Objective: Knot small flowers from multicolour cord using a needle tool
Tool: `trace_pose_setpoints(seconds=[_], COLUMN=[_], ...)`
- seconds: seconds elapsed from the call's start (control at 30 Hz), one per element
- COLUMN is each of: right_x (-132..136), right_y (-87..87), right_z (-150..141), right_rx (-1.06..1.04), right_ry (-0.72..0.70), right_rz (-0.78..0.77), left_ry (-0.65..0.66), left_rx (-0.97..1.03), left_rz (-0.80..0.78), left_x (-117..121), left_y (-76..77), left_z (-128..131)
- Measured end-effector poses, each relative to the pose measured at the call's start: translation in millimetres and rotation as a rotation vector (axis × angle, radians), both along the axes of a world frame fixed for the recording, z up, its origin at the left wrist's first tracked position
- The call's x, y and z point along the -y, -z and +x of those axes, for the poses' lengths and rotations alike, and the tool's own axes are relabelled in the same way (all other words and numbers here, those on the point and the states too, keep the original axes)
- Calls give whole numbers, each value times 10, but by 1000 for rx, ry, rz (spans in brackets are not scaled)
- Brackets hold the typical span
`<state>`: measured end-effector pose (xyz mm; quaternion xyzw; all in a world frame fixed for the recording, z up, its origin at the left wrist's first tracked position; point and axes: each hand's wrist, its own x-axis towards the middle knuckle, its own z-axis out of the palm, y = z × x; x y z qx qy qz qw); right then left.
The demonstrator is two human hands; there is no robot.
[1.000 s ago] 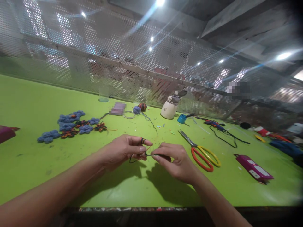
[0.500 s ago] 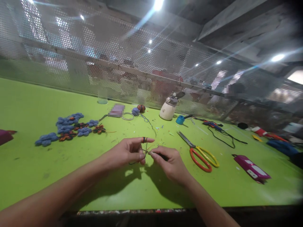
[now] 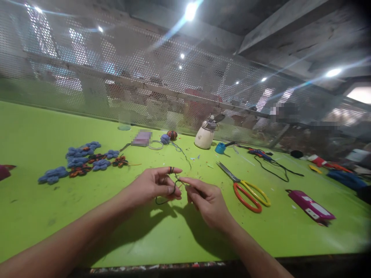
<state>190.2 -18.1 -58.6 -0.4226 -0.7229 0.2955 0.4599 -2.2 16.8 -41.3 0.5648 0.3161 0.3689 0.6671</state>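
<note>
My left hand [image 3: 156,183] pinches dark yarn [image 3: 174,188] between thumb and fingers. Strands of black and orange yarn wrap round its extended index finger, and a dark loop hangs below the thumb. Close to its fingertips, my right hand [image 3: 207,197] is closed on a slim crochet hook [image 3: 183,182], whose tip meets the yarn. Most of the hook is hidden by the fingers. Crocheted flowers in blue [image 3: 75,160] and black-orange [image 3: 79,170] lie to the left. Further back are a blue yarn ball [image 3: 165,139] and a black-orange yarn ball [image 3: 172,135].
Scissors [image 3: 246,191] with red and yellow handles lie right of my hands, a magenta power strip [image 3: 311,206] beyond them. A white jug [image 3: 204,137], blue pot [image 3: 220,148] and glue gun [image 3: 260,153] stand or lie behind. A perforated metal screen [image 3: 162,96] borders the green table [image 3: 139,231].
My right index finger has stretched out toward the yarn at the left fingertips. The yarn below the left thumb now hangs in a wider loop. The view has shifted slightly.
</note>
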Motion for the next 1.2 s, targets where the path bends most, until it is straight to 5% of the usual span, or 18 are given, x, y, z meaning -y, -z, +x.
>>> trace_pose_setpoints(seconds=[0.3, 0.53, 0.97, 1.2], right_x=[12, -2, -28, 7], right_y=[-4, -8, 17, 21], right_z=[11, 18, 10, 10], right_rx=[-40, 75, 97, 102], right_ry=[-55, -81, -97, -128], right_rz=[-3, 169, 200, 237], left_ry=[-126, -158, -19, 32], left_rx=[-192, -220, -174, 43], left_rz=[195, 348, 199, 28], left_x=[-5, -64, -59, -61], left_y=[-151, -167, -129, -124], left_z=[-89, -138, -99, -110])
